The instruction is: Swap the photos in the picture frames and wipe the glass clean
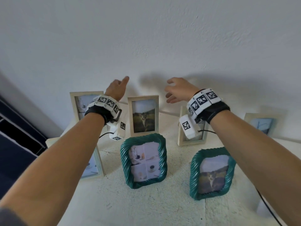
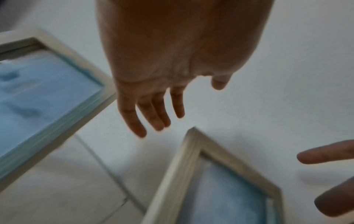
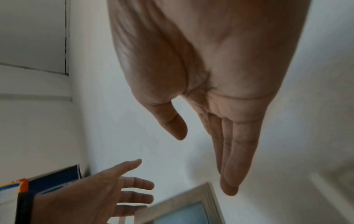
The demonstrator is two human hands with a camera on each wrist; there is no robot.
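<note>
All picture frames stood upright on the tabletop (image 1: 162, 209), photos still inside; judged from this, no swap or wiping had begun, and no cloth was visible. The left hand (image 1: 116, 88) was raised with fingers relaxed, grasping nothing, above the wooden frame with the cat photo (image 1: 143, 115). The right hand (image 1: 177, 89) was likewise released and empty, hovering opposite, near the wall (image 1: 146, 38).

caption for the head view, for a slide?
Both hands, left hand and right hand, open and empty above the wooden cat-photo frame, two green frames in front.
</note>
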